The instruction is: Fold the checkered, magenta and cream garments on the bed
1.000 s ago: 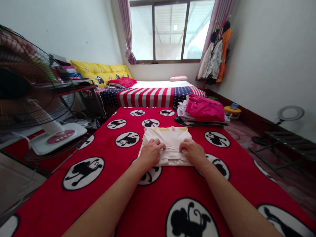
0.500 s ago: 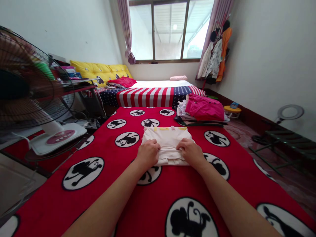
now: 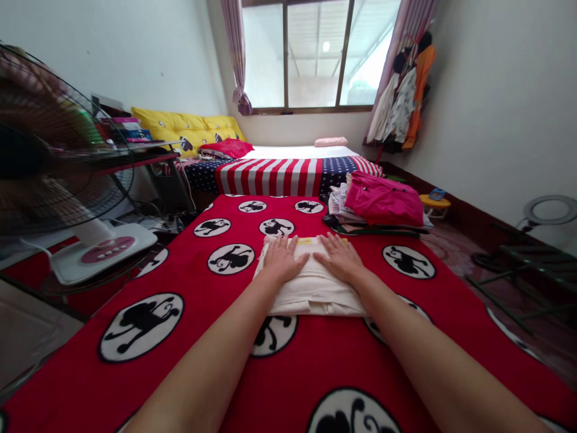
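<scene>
Folded cream cloth garment [image 3: 313, 294], lying under both palms.
Left hand [image 3: 285, 260], right hand [image 3: 340, 258]: grips released, pressing flat, fingers evenly spread, on a red monkey-print blanket [image 3: 315, 367].

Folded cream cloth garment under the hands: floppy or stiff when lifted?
The folded cream cloth garment looks floppy and light: its layers lie flattened under the left hand and right hand. Its soft edges suggest it could unfold if lifted by one side.
</scene>
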Demonstrator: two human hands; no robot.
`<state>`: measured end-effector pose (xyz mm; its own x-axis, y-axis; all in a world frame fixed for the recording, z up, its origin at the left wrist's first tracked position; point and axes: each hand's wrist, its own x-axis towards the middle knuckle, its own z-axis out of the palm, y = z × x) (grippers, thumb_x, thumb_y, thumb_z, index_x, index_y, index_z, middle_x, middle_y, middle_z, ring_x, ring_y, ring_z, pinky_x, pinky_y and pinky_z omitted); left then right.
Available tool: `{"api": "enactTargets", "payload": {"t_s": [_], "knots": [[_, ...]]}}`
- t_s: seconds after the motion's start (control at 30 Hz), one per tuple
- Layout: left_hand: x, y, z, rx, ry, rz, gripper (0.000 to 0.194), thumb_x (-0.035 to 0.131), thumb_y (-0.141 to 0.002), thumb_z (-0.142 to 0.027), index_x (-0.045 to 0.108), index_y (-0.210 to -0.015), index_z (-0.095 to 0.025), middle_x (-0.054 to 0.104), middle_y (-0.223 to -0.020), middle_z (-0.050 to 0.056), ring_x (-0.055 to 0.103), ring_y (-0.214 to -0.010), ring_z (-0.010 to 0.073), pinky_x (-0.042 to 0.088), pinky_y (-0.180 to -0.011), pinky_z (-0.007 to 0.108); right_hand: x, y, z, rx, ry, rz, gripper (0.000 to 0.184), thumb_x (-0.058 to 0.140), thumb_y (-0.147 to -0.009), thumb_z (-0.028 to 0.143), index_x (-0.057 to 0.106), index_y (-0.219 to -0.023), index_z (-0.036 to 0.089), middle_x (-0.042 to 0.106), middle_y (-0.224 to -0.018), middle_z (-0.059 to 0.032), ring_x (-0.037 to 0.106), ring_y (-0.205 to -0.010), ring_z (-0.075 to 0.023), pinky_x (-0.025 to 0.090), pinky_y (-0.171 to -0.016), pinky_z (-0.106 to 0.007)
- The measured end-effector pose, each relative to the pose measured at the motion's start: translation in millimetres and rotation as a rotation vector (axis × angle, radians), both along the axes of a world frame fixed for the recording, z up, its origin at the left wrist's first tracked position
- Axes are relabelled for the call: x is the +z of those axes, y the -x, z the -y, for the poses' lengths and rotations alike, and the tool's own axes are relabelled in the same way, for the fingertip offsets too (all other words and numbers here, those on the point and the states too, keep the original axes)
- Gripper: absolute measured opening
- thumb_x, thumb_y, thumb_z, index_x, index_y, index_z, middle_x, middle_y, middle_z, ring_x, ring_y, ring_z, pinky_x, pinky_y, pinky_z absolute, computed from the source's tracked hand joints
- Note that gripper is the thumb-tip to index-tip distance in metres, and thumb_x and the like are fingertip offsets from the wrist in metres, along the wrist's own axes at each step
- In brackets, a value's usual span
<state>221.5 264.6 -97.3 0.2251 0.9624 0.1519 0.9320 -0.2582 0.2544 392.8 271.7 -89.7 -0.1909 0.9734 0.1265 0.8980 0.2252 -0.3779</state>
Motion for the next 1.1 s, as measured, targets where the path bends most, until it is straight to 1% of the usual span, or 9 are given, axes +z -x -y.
{"api": "enactTargets", "payload": {"t_s": [0.07,0.13,0.33,0.47,0.63,0.73,0.83,0.97,1.1], "knots": [[-7.7,5.7,-1.5,0.036,0.026,-0.032,0.076,0.032,-0.089,-0.064,0.032,-0.147,-0.015,0.026,-0.155,0.016,0.017,-0.144,0.0311,0.012,-0.116,0.049,-12.1,-10.0,-3.5,-0.059,0.055,0.09,0.073,0.035,-0.09,0.06,0.027,-0.149,0.019,0.021,-0.157,-0.0078,0.015,-0.145,-0.0256,0.012,-0.115,-0.052],[-9.5,8.7,-1.3,0.049,0.041,-0.063,0.077,0.029,-0.089,-0.066,0.029,-0.148,-0.018,0.023,-0.156,0.014,0.016,-0.145,0.0287,0.011,-0.117,0.047,-17.8,-16.4,-4.0,-0.081,0.079,0.153,0.075,0.028,-0.09,0.063,0.021,-0.151,0.019,0.016,-0.159,-0.0052,0.012,-0.146,-0.0227,0.011,-0.116,-0.052],[-5.5,12.9,0.4,0.026,0.05,-0.107,0.075,0.024,-0.089,-0.067,0.027,-0.149,-0.022,0.022,-0.157,0.011,0.015,-0.145,0.0285,0.009,-0.116,0.048,-15.6,-16.1,-2.7,-0.079,0.085,0.18,0.076,0.025,-0.09,0.066,0.019,-0.152,0.022,0.014,-0.159,-0.0038,0.01,-0.146,-0.0229,0.012,-0.116,-0.051],[-6.3,27.9,6.0,0.029,0.051,-0.118,0.076,0.023,-0.089,-0.068,0.029,-0.148,-0.02,0.02,-0.157,0.011,0.014,-0.145,0.0276,0.008,-0.117,0.046,-15.4,-15.1,-2.2,-0.08,0.093,0.195,0.076,0.023,-0.09,0.066,0.017,-0.152,0.022,0.012,-0.16,-0.0042,0.008,-0.146,-0.0227,0.012,-0.116,-0.05],[-8.7,51.4,21.1,0.051,0.071,-0.109,0.077,0.021,-0.089,-0.069,0.026,-0.149,-0.021,0.016,-0.159,0.011,0.01,-0.146,0.0262,0.018,-0.115,0.046,-13.9,-18.5,3.6,-0.085,0.102,0.223,0.076,0.021,-0.09,0.066,0.015,-0.152,0.022,0.011,-0.16,-0.005,0.006,-0.146,-0.0236,0.013,-0.115,-0.052],[-8.9,61.4,33.5,0.054,0.076,-0.099,0.074,0.022,-0.091,-0.066,0.027,-0.148,-0.02,0.009,-0.159,0.011,0.01,-0.146,0.0247,0.017,-0.115,0.045,-14.5,-28.3,13.3,-0.113,0.102,0.236,0.075,0.02,-0.091,0.064,0.016,-0.152,0.022,0.011,-0.16,-0.0051,0.008,-0.146,-0.0236,0.014,-0.115,-0.052],[-9.1,68.2,46.2,0.06,0.084,-0.085,0.072,0.023,-0.091,-0.064,0.027,-0.148,-0.019,0.004,-0.16,0.011,0.014,-0.146,0.0267,0.017,-0.115,0.047,-17.6,-41.4,27.6,-0.179,0.095,0.24,0.077,0.021,-0.091,0.065,0.017,-0.152,0.018,0.013,-0.159,-0.0079,0.012,-0.145,-0.0251,0.013,-0.115,-0.051],[-13.3,73.6,62.2,0.099,0.087,-0.057,0.073,0.022,-0.091,-0.063,0.026,-0.148,-0.017,0.016,-0.158,0.014,0.015,-0.145,0.0281,0.016,-0.114,0.052,-23.9,-50.8,49.5,-0.298,0.05,0.223,0.083,0.022,-0.09,0.067,0.018,-0.151,0.01,0.018,-0.158,-0.0125,0.012,-0.145,-0.0291,0.011,-0.114,-0.055],[-19.1,74.5,78.7,0.134,0.032,-0.015,0.068,0.025,-0.094,-0.058,0.028,-0.147,-0.017,0.024,-0.156,0.015,0.018,-0.145,0.0273,0.016,-0.114,0.051,-28.0,-47.9,68.5,-0.418,-0.028,0.173,0.086,0.025,-0.09,0.065,0.021,-0.149,0.002,0.024,-0.154,-0.0194,0.017,-0.143,-0.0361,0.015,-0.11,-0.06]]}}
